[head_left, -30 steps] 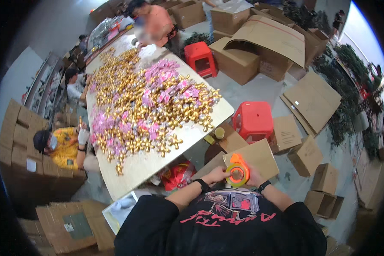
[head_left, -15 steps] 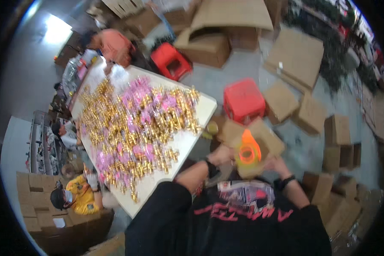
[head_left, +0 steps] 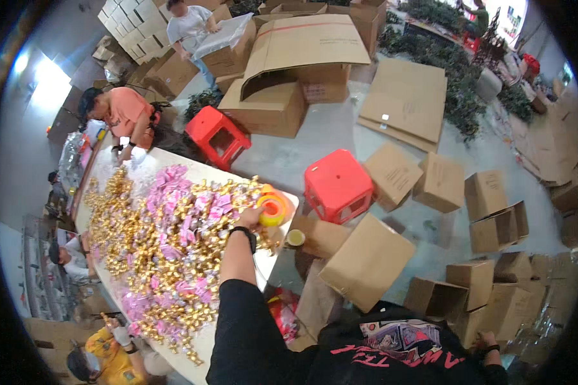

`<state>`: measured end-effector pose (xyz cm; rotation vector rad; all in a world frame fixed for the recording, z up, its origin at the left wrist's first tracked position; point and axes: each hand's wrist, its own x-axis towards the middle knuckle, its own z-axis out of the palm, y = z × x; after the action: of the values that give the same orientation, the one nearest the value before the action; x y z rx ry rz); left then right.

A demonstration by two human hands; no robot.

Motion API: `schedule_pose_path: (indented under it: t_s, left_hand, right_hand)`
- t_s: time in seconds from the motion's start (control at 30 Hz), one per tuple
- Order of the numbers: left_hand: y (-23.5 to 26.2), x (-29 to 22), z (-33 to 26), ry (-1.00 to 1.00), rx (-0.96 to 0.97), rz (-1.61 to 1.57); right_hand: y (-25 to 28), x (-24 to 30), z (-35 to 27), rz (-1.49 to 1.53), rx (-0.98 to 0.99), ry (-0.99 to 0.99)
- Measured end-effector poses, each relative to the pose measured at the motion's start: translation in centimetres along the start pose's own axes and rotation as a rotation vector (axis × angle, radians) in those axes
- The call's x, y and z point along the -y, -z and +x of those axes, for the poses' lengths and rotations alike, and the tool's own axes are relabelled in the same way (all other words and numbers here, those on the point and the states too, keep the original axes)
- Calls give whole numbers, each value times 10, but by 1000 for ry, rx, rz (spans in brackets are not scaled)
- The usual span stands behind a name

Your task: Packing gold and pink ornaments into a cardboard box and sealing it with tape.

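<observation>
At the table's right end, my left hand [head_left: 250, 217] grips a yellow and orange tape dispenser [head_left: 273, 208] by its side. It is held over the edge of a wide pile of gold and pink wrapped pieces [head_left: 173, 237], too small to make out singly. My right hand [head_left: 486, 340] is low at the right beside brown cartons, apparently with fingers apart and nothing visible in them. In front of my body a closed cardboard box [head_left: 368, 262] rests on other cardboard, with neither hand touching it.
The white table [head_left: 263, 273] runs to the far left, with a person in an orange shirt [head_left: 130, 115] and others along it. Two red stools [head_left: 338, 183] stand beyond. Open and closed cartons [head_left: 472, 282] crowd the right. A small tape roll [head_left: 295, 238] lies near the table corner.
My left hand has carried the tape dispenser left, from over the box to the table. My right hand has left the box and moved down to the right. The view has shifted.
</observation>
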<state>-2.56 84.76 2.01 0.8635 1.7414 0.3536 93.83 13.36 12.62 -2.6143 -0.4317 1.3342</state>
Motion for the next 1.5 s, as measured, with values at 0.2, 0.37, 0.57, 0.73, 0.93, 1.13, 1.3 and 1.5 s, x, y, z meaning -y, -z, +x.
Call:
schedule_pose_path:
  t_s: [0.2,0.37,0.57,0.73,0.93,1.13,1.3,1.5]
  left_hand:
    - [-11,-36,-43,-333,-380,761]
    - [-25,-43,-127,-194,-538,685]
    - [-92,95,-259,-348,-241,349]
    - [-130,368,-437,78,35,619]
    - [-114,447,-555,-121,342,956]
    - [-128,426,-623,105,314,786]
    - [-120,420,-603,171,195,672]
    - [-175,398,-482,102,2,463]
  right_hand:
    - [-127,209,-24,-106,3,8]
    - [-188,363,-8,-367,23,412]
    - [-279,480,64,-518,73,733]
    - [-339,564,85,-437,60,649]
    - [-432,576,92,-316,210,602]
    - [-436,582,39,-511,-169,669]
    - [-416,596,83,-477,-161,741]
    - [-395,619,165,-557,5,765]
